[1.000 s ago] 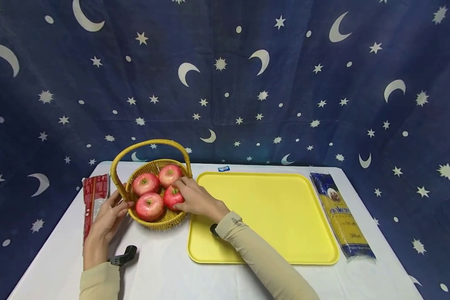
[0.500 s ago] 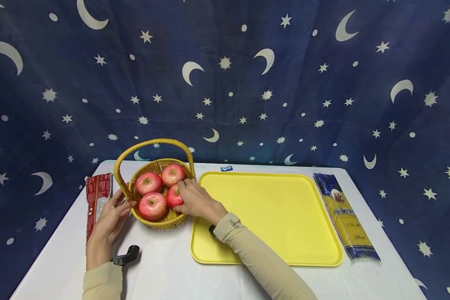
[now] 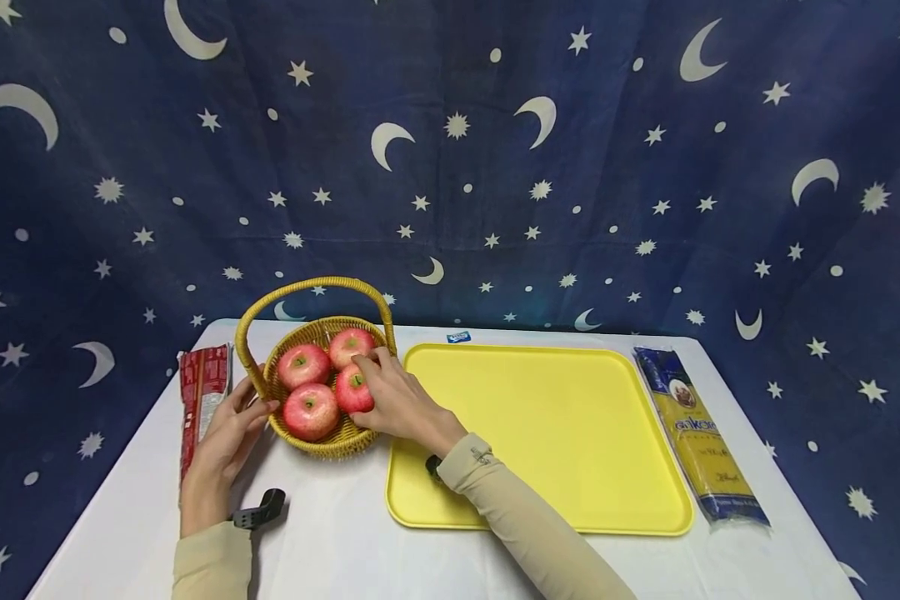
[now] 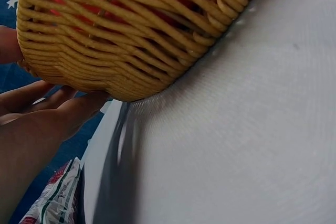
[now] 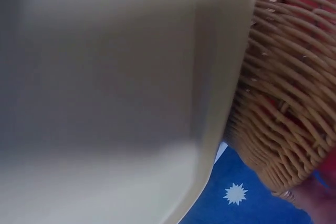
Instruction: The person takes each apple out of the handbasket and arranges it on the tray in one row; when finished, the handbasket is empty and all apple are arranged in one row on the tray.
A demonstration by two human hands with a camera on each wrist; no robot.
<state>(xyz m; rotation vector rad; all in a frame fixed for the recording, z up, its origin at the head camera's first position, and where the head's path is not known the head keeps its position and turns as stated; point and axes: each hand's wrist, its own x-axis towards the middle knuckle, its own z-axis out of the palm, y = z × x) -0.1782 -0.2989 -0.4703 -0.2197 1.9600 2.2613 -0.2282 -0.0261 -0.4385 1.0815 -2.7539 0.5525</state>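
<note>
A yellow wicker basket (image 3: 330,448) with a tall arched handle stands at the table's left, holding several red apples (image 3: 312,412). My left hand (image 3: 225,446) grips the basket's left side, its thumb by the rim near the handle's foot. In the left wrist view, its fingers (image 4: 63,109) lie against the woven wall (image 4: 121,40). Reaching in over the right rim, my right hand (image 3: 405,408) holds the front right apple (image 3: 348,388) between thumb and fingers. The right wrist view shows mostly the tray and the basket's side (image 5: 294,93); the held apple is largely hidden there.
A yellow tray (image 3: 540,442) lies right of the basket, under the right forearm. A blue and yellow pasta packet (image 3: 701,437) lies beyond its right side, a red packet (image 3: 201,387) left of the basket. A small blue packet (image 3: 459,337) lies behind the tray.
The head view has turned slightly, so everything appears a little further right. My right fingers have shifted slightly on the apple. The left hand stays on the basket.
</note>
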